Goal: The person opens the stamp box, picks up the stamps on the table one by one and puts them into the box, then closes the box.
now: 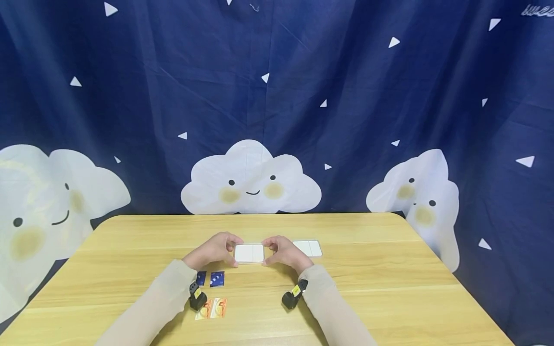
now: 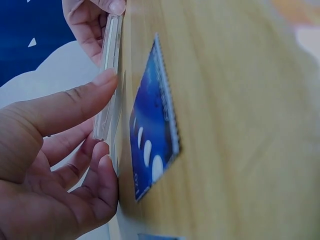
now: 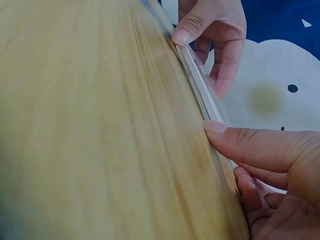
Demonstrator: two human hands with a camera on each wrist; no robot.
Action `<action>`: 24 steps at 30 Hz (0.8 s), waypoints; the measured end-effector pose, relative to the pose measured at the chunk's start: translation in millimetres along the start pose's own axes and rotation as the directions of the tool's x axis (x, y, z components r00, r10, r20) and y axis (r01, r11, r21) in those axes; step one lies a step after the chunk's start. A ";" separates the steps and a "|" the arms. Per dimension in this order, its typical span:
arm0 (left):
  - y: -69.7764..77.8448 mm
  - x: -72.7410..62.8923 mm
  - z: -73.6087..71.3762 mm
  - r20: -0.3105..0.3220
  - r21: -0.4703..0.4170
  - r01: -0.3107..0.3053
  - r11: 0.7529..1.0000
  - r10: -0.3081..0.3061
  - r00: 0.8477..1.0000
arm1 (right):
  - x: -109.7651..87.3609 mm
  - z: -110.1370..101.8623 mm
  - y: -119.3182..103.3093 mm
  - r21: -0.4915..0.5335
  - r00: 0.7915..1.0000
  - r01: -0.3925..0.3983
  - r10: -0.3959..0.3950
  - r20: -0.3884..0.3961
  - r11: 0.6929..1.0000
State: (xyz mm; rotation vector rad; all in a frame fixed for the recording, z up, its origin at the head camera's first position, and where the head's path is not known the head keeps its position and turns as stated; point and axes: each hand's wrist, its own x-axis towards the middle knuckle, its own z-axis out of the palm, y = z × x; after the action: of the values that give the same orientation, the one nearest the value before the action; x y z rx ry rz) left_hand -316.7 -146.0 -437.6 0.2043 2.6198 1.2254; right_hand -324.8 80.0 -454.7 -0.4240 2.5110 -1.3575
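A flat clear plastic case [image 1: 249,253] with a white inside, split by a thin line, lies between both hands near the middle of the table. My left hand [image 1: 216,250] pinches its left end, thumb on the near edge and fingers on the far side. At the right end, my right hand [image 1: 285,252] grips it the same way. In the left wrist view, the case [image 2: 106,112] appears edge-on, close to the tabletop. A blue stamp [image 2: 152,130] with white moon shapes and a perforated edge lies beside the left hand [image 2: 55,165].
A similar white case [image 1: 308,248] lies just right of my right hand. Two blue stamps [image 1: 217,279] and two orange-and-white stamps [image 1: 218,308] are near my left forearm, partly covered by the wrist camera [image 1: 197,299]. A blue cloud-print curtain [image 1: 277,96] hangs behind the table.
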 end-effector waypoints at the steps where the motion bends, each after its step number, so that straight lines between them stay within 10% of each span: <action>1: 0.3 -0.1 0.0 -0.002 0.001 0.000 1.000 0.000 1.000 | 0.0 -0.1 0.1 0.001 1.000 0.000 0.000 -0.002 1.000; 24: 3.9 -2.6 -2.3 -0.024 -0.011 -0.035 0.999 0.035 0.999 | 0.3 0.7 -1.9 -0.025 1.000 -0.011 0.011 -0.004 1.000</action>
State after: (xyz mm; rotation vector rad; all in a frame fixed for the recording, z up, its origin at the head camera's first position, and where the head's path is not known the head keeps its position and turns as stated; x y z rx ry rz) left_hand -314.7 -145.8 -432.8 0.2355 2.6395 1.2622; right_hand -324.5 78.4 -453.5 -0.4124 2.5324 -1.3261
